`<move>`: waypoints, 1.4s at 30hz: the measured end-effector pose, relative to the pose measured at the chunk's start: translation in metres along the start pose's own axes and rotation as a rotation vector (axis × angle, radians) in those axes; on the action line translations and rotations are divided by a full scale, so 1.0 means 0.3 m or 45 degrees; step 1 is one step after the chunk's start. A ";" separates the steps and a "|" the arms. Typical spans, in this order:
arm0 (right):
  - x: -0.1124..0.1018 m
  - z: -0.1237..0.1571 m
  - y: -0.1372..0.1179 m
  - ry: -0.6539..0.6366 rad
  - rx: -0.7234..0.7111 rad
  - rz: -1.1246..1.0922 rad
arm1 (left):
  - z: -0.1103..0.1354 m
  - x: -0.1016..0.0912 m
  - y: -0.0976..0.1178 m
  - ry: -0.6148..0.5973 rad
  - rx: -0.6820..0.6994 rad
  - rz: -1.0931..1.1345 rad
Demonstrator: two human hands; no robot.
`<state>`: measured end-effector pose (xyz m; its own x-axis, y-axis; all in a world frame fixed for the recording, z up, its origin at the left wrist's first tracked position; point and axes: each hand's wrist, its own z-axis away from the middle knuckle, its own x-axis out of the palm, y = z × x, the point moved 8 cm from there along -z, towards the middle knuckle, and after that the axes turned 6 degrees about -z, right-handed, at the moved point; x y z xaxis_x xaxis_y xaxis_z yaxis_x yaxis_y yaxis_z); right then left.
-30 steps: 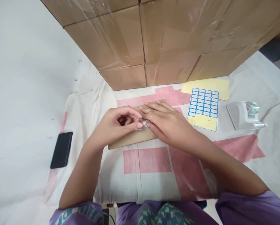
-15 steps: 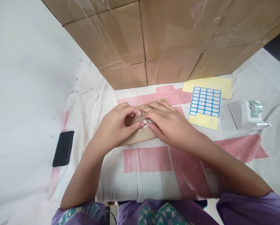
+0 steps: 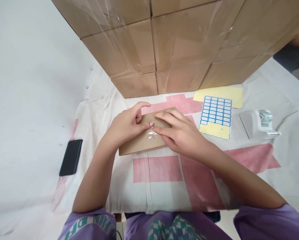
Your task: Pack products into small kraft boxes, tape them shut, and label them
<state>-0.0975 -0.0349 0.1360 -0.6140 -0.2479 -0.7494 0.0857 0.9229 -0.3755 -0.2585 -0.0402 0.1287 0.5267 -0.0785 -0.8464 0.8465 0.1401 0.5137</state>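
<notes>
A flat brown cardboard box (image 3: 139, 143) lies slightly turned on the cloth in front of me. Clear tape (image 3: 152, 134) shines on its top face. My left hand (image 3: 128, 125) is at the box's left side, its thumb pressing on the tape area and its index finger raised and curved away. My right hand (image 3: 181, 131) rests over the right part of the box, fingers stretched out, with the index fingertip beside the left thumb tip. Part of the box is hidden beneath the right hand.
Stacked cardboard boxes (image 3: 179, 50) wrapped in clear film stand behind. To the right are a sheet of blue-edged labels (image 3: 216, 115), a yellow sheet (image 3: 236, 96) and a white tape dispenser (image 3: 257, 125). A black phone (image 3: 71, 157) lies at left. Part of another person (image 3: 289, 56) shows far right.
My left index finger has lifted off the tape and spread from the thumb. The right fingers have shifted down a little over the tape, whose shiny patch is now more exposed.
</notes>
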 end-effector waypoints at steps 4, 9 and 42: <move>0.009 0.011 -0.021 -0.051 -0.052 0.112 | 0.002 0.000 -0.003 0.028 -0.014 -0.025; 0.013 0.046 -0.060 -0.059 -0.169 0.126 | 0.017 -0.007 -0.007 0.091 -0.040 -0.017; -0.254 0.733 0.532 1.311 1.511 -0.961 | -0.020 0.822 0.427 0.056 0.618 -0.342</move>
<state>0.1356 0.0665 0.0131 -0.9520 0.2222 0.2104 -0.2394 -0.1128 -0.9643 -0.0208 -0.0358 -0.0150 0.2926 -0.0058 -0.9562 0.8950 -0.3505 0.2760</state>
